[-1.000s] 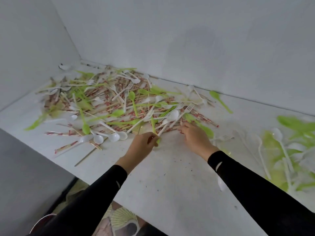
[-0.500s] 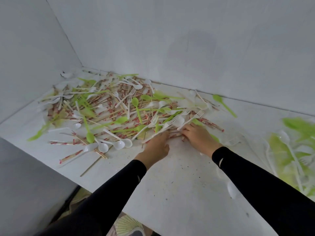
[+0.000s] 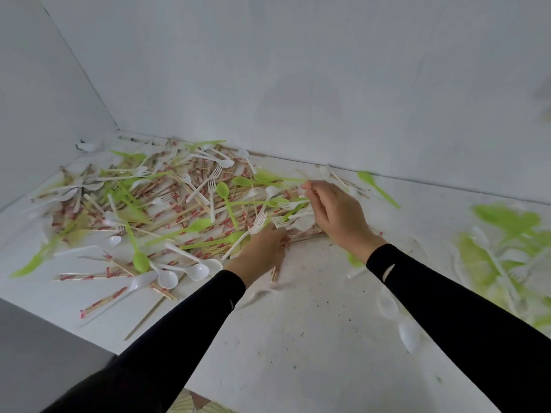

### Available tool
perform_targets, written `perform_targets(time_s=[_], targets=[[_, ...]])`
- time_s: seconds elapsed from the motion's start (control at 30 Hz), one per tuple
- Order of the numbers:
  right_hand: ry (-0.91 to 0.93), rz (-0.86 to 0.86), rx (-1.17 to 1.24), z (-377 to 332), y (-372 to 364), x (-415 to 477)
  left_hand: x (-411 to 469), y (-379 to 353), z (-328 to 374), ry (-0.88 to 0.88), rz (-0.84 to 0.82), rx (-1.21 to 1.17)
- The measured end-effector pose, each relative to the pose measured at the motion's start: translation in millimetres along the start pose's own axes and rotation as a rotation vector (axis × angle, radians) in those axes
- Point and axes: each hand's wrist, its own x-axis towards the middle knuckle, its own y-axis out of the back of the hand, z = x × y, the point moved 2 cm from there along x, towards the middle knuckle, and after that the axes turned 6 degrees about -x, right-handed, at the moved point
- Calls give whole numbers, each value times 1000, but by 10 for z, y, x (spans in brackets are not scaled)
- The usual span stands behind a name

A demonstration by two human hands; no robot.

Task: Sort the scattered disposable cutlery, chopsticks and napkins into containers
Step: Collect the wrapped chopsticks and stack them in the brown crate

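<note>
A wide heap of cutlery (image 3: 179,210) covers the white table (image 3: 298,338): green spoons, white spoons and forks, and chopsticks in red-printed wrappers. My left hand (image 3: 262,248) lies at the heap's near edge, its fingers curled round a few chopsticks (image 3: 273,274) whose ends stick out below the palm. A white fork (image 3: 258,219) lies just beyond its knuckles. My right hand (image 3: 337,213) hovers over the heap's right side with fingers curled, thumb and forefinger pinching the handle of another white fork (image 3: 287,204).
A second, blurred pile of green and white cutlery (image 3: 507,248) lies at the right. Two white spoons (image 3: 387,305) rest beside my right forearm. A lone green spoon (image 3: 377,187) lies by the back wall. Walls close the left and back; the table's edge (image 3: 89,332) runs near left.
My right hand has lifted off the table and reached farther into the heap. My left hand has shifted right along the heap's edge and closed on chopsticks.
</note>
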Motion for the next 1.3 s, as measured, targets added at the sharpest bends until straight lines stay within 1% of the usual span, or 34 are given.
perform_targets(time_s=[0.07,0.13,0.23,0.33,0.4,0.47,0.53,0.6,0.7,0.83,0.9,0.97,1.1,1.2,1.3], targets=[[-157,-37,89,53,42,74,45,75,-50,-2,42,-70],[-263,-78,157,124,43,85,106,157,-131,25,89,-145],[-275,-186,187,202,-20,-63,160,264,-217,72,137,-259],[-259,-403,145,238,-167,-291,190,317,-189,56,175,-358],[-284,-484,173,259,-232,-377,191,281,-138,36,190,-375],[-351,-474,246,279,-225,-368,184,193,-106,35,194,-387],[-406,-410,303,320,-166,-299,178,98,-68,23,181,-376],[-437,-341,307,393,-96,-222,207,13,-18,-17,156,-316],[-502,-280,192,592,-45,-196,294,-124,48,-109,142,-283],[-686,-382,-9,951,-44,-372,375,-293,132,-202,176,-251],[-744,-423,-90,1066,-68,-478,395,-363,165,-222,157,-211],[-731,-470,-119,1127,-144,-563,404,-408,183,-234,139,-149],[-614,-598,-201,1153,-290,-659,402,-413,170,-201,129,-77],[-571,-608,-302,1126,-305,-668,368,-390,182,-263,149,-16],[-553,-621,-352,1102,-310,-651,353,-389,162,-304,161,-5]])
